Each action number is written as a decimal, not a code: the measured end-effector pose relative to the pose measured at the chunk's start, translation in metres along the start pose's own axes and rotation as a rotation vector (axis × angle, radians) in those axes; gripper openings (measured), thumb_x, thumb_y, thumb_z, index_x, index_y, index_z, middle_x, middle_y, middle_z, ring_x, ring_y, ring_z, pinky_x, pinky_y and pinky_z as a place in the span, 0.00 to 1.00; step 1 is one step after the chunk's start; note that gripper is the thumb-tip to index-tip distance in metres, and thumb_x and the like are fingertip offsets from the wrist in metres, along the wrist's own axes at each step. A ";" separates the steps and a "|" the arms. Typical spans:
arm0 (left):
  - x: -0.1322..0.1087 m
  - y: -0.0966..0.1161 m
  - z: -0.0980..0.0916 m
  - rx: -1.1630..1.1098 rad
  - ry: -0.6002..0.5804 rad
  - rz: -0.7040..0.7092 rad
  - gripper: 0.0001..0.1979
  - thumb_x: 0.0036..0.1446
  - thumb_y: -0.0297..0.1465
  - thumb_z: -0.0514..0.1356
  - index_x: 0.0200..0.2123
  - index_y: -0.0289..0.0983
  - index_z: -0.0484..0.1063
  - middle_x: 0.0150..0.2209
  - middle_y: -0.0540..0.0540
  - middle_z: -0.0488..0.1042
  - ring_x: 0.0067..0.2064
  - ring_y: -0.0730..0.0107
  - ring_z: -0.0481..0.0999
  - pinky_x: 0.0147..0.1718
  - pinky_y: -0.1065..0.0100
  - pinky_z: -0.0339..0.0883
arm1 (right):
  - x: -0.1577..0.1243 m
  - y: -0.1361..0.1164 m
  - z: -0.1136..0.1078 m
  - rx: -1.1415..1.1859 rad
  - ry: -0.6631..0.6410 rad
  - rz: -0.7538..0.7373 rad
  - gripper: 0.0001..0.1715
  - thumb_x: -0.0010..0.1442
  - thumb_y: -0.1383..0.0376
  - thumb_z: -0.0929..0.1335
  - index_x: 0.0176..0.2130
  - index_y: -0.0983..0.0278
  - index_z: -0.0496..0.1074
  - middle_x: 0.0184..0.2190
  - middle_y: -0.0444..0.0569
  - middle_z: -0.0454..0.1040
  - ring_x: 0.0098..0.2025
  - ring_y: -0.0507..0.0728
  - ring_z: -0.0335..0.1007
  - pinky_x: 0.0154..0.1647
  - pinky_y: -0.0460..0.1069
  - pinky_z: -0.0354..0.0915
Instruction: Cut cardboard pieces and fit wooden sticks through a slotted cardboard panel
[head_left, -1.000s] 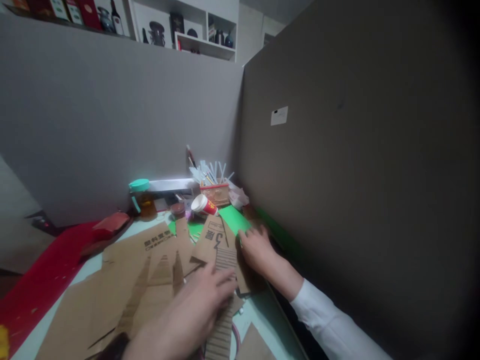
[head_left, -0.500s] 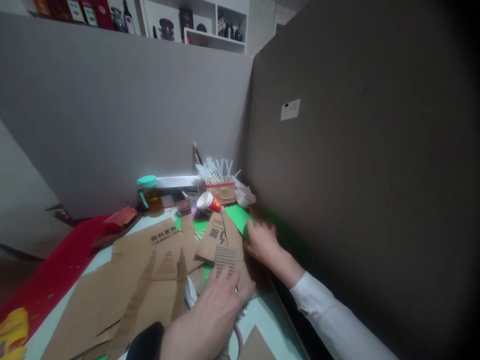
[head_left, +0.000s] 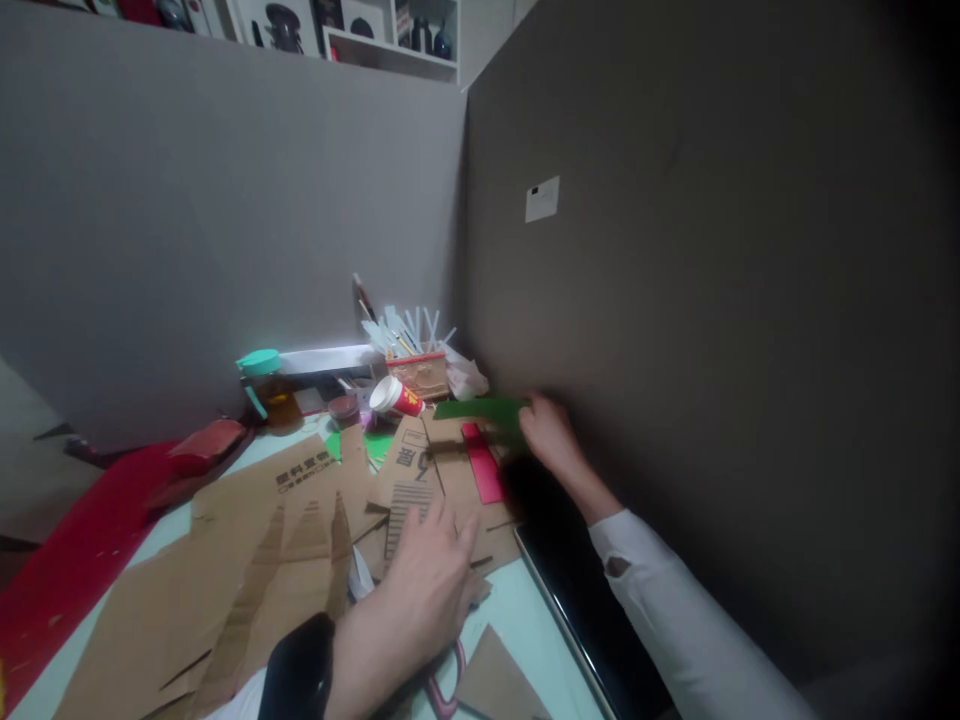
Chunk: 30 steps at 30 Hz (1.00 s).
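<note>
My right hand (head_left: 553, 437) pinches the right end of a green sheet (head_left: 480, 410), raised above the cardboard near the dark partition. My left hand (head_left: 429, 565) lies palm down with its fingers stretched out over cut cardboard. Its fingertips touch or hover over a striped corrugated piece (head_left: 405, 510); which, I cannot tell. Between the hands, a pink-red strip (head_left: 484, 465) rests on brown cardboard. Below my left hand shows the pink handle of what look like scissors (head_left: 444, 700), partly hidden. Beside it lies a pointed cardboard piece (head_left: 501, 675).
Large cardboard sheets (head_left: 157, 610) cover the table's left side. Behind stand a jar with a turquoise lid (head_left: 276, 400), a tipped paper cup (head_left: 397, 397) and a box (head_left: 418, 377) of white sticks. A flat black glossy object (head_left: 592, 610) lies along the right partition (head_left: 712, 300).
My right hand has lifted the green sheet and moved it right, uncovering the pink-red strip. My left hand stays over the cardboard. The view has shifted slightly right.
</note>
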<state>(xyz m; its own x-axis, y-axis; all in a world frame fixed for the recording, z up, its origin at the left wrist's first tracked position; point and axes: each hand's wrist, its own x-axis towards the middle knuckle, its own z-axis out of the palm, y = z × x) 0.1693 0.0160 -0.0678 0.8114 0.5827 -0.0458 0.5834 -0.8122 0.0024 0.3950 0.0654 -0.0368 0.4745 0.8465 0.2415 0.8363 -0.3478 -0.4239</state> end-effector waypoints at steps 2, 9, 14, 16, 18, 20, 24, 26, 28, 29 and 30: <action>0.003 0.001 0.000 -0.007 -0.022 0.001 0.38 0.58 0.39 0.59 0.68 0.27 0.57 0.59 0.17 0.66 0.59 0.29 0.66 0.52 0.37 0.60 | -0.001 0.006 -0.006 0.069 0.054 0.002 0.16 0.68 0.61 0.68 0.53 0.64 0.71 0.52 0.52 0.74 0.50 0.60 0.74 0.50 0.59 0.72; 0.003 0.001 0.003 -0.055 -0.058 0.015 0.39 0.54 0.40 0.64 0.66 0.33 0.61 0.62 0.18 0.63 0.61 0.27 0.64 0.55 0.35 0.57 | -0.028 0.017 -0.021 0.240 0.117 -0.010 0.16 0.69 0.63 0.67 0.55 0.64 0.70 0.53 0.53 0.73 0.50 0.59 0.74 0.50 0.59 0.72; -0.004 -0.005 -0.013 -0.128 -0.045 0.072 0.28 0.55 0.35 0.64 0.60 0.41 0.70 0.59 0.30 0.69 0.59 0.39 0.69 0.55 0.41 0.62 | -0.038 0.012 -0.016 0.242 0.035 0.005 0.20 0.69 0.64 0.67 0.59 0.63 0.67 0.54 0.53 0.72 0.48 0.59 0.75 0.48 0.58 0.74; -0.003 -0.021 -0.024 -0.156 -0.016 0.060 0.20 0.59 0.36 0.62 0.55 0.46 0.73 0.56 0.40 0.73 0.55 0.51 0.73 0.53 0.52 0.68 | -0.038 0.008 -0.012 0.222 -0.014 0.002 0.20 0.69 0.64 0.67 0.59 0.63 0.67 0.53 0.53 0.73 0.47 0.58 0.76 0.46 0.56 0.74; 0.002 -0.046 -0.035 -0.153 0.039 -0.016 0.14 0.64 0.38 0.59 0.50 0.42 0.75 0.49 0.43 0.77 0.50 0.59 0.76 0.48 0.58 0.71 | -0.038 0.004 -0.007 0.190 -0.069 -0.013 0.20 0.69 0.65 0.67 0.59 0.64 0.66 0.50 0.52 0.75 0.43 0.57 0.77 0.43 0.55 0.75; 0.011 -0.080 -0.044 -0.118 0.083 -0.127 0.13 0.67 0.37 0.57 0.48 0.36 0.74 0.45 0.43 0.77 0.46 0.60 0.78 0.46 0.54 0.72 | -0.038 0.000 -0.003 0.143 -0.123 -0.056 0.21 0.69 0.66 0.67 0.60 0.64 0.65 0.46 0.51 0.76 0.40 0.56 0.78 0.42 0.54 0.75; 0.037 -0.149 -0.048 -0.080 0.109 -0.299 0.14 0.65 0.36 0.61 0.49 0.36 0.73 0.48 0.42 0.76 0.46 0.60 0.78 0.45 0.53 0.74 | -0.036 -0.014 0.003 -0.004 -0.167 -0.197 0.22 0.67 0.68 0.68 0.59 0.64 0.66 0.54 0.54 0.72 0.52 0.61 0.73 0.53 0.61 0.70; 0.052 -0.173 -0.043 -0.099 0.133 -0.328 0.16 0.64 0.36 0.61 0.53 0.36 0.71 0.51 0.41 0.75 0.47 0.59 0.77 0.45 0.52 0.74 | -0.033 -0.025 0.004 -0.082 -0.176 -0.258 0.19 0.66 0.67 0.69 0.56 0.64 0.69 0.58 0.54 0.70 0.56 0.63 0.69 0.56 0.63 0.67; 0.067 -0.189 -0.035 -0.126 0.158 -0.348 0.18 0.64 0.36 0.61 0.55 0.37 0.69 0.54 0.40 0.73 0.49 0.57 0.77 0.46 0.51 0.74 | -0.028 -0.039 0.004 -0.132 -0.206 -0.312 0.15 0.66 0.67 0.69 0.53 0.65 0.71 0.55 0.53 0.72 0.54 0.62 0.70 0.55 0.63 0.68; 0.074 -0.194 -0.030 -0.140 0.163 -0.354 0.19 0.64 0.36 0.61 0.56 0.37 0.69 0.54 0.40 0.73 0.49 0.57 0.77 0.46 0.51 0.74 | -0.025 -0.045 0.004 -0.145 -0.224 -0.336 0.14 0.66 0.66 0.69 0.51 0.65 0.72 0.52 0.52 0.73 0.52 0.61 0.72 0.53 0.62 0.69; 0.080 -0.197 -0.025 -0.153 0.164 -0.357 0.19 0.64 0.36 0.61 0.56 0.37 0.69 0.54 0.40 0.73 0.49 0.57 0.77 0.46 0.51 0.74 | -0.023 -0.051 0.004 -0.150 -0.239 -0.355 0.13 0.67 0.66 0.69 0.51 0.65 0.72 0.51 0.51 0.74 0.51 0.61 0.72 0.52 0.61 0.70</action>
<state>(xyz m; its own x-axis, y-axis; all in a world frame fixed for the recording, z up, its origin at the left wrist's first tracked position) 0.1202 0.2237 -0.0467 0.5455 0.8334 0.0889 0.8173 -0.5524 0.1638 0.3405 0.0646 -0.0243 0.0891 0.9871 0.1332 0.9747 -0.0589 -0.2157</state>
